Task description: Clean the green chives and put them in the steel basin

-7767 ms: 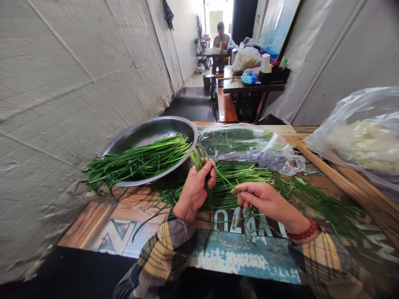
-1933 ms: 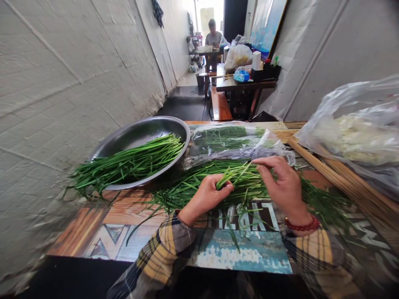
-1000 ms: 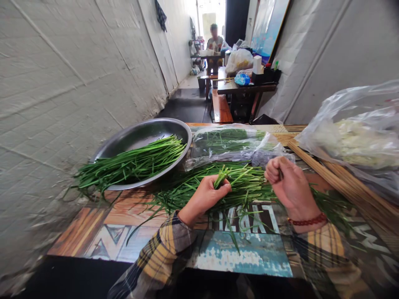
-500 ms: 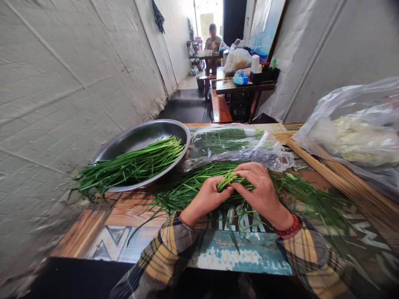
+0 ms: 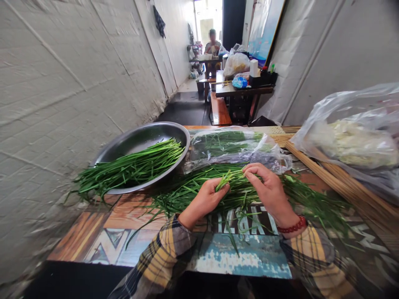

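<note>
My left hand is closed round a small bunch of green chives, cut ends pointing up and right. My right hand sits just to its right, fingers curled and pinching at the ends of that bunch. Both hands rest over a loose heap of chives spread across the painted wooden table. To the left, a wide steel basin holds a neat layer of sorted chives with tips hanging over its rim.
A clear plastic bag of chives lies behind my hands. A large plastic bag of pale vegetables and long bamboo sticks fill the right side. A white brick wall runs along the left. Far back, a person sits at a table.
My right hand closed into a fist to the right, then came back to the bunch and now pinches its ends. My left hand has kept hold of the bunch throughout.
</note>
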`<action>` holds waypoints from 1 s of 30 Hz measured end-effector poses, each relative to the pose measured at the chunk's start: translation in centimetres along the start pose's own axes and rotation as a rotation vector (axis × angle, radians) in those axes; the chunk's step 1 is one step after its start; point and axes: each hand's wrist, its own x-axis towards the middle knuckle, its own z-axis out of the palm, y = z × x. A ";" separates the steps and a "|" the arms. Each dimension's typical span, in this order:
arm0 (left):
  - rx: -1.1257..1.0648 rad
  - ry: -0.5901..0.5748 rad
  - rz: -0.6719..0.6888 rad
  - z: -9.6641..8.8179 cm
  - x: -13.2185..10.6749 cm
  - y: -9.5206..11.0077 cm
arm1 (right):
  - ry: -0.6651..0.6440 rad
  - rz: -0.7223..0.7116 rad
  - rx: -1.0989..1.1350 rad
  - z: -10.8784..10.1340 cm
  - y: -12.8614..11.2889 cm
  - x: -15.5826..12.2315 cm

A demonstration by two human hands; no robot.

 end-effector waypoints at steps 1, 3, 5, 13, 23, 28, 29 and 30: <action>0.004 0.000 0.007 0.1 0.0 -0.1 | 0.000 0.047 0.070 0.2 0.1 -0.1; 0.012 0.000 0.015 0.2 0.0 -0.2 | 0.012 0.138 0.200 0.7 0.4 -0.3; 0.025 -0.003 0.019 0.2 0.0 -0.1 | 0.020 0.215 0.295 1.0 0.8 -0.3; 0.021 -0.031 -0.007 0.2 0.0 0.2 | 0.093 0.230 0.232 1.5 1.1 -0.5; 0.012 -0.008 -0.008 0.1 -0.1 -0.1 | 0.082 -0.073 -0.047 -2.0 0.6 0.8; -0.008 -0.010 -0.013 0.1 -0.2 0.2 | -0.158 -0.312 -0.348 -2.2 -0.5 1.1; -0.015 -0.014 -0.012 0.1 -0.2 0.2 | -0.154 -0.303 -0.344 -2.0 -0.4 1.1; -0.019 -0.017 -0.011 0.1 -0.2 0.2 | -0.141 -0.279 -0.309 -1.8 -0.4 1.0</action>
